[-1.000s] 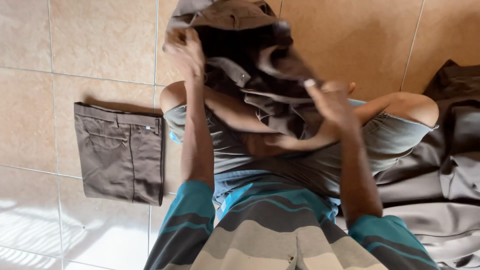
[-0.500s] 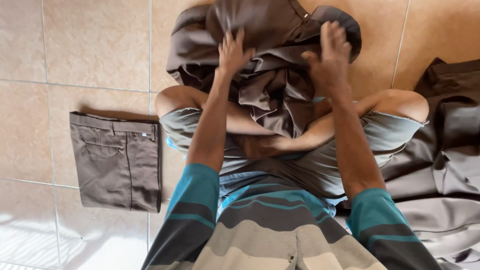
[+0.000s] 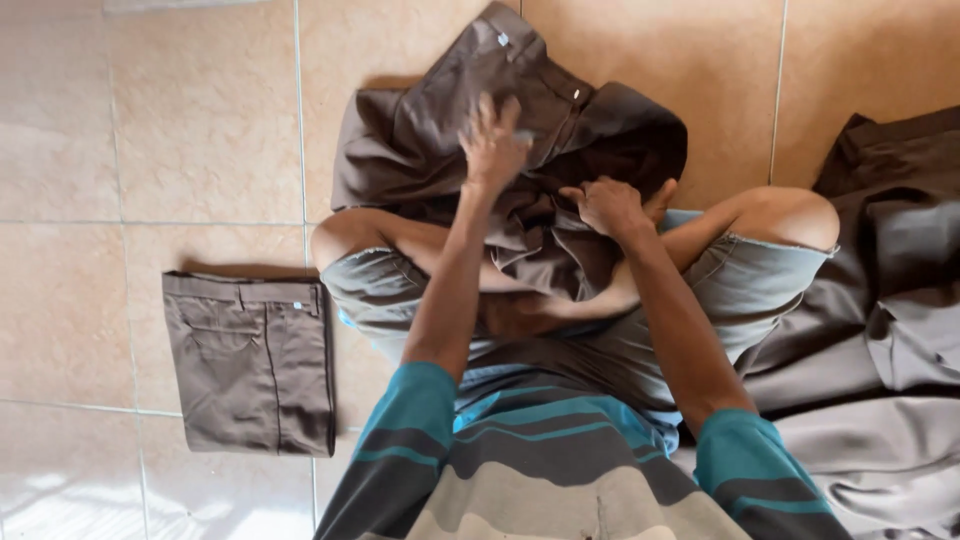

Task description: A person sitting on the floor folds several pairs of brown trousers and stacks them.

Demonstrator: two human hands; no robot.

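Brown trousers [image 3: 440, 150] bunched over crossed legs, spilling onto tiled floor [image 3: 150, 130]. Soft, light, limp cloth; best held at stiffer waistband. Left hand [image 3: 492, 145] blurred, fingers spread on fabric; right hand [image 3: 605, 205] clenched on fold.

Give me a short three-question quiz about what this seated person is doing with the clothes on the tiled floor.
1. True or false: both the left hand and the right hand are on the unfolded brown trousers.
2. Where do the folded brown trousers lie? A) on the person's lap B) on the tiled floor to the person's left C) on top of the clothes heap
3. Fill in: the heap of brown and grey garments lies on the person's ____ side.

Key
1. True; both rest on or grip the cloth spread over the crossed legs and floor.
2. B
3. right
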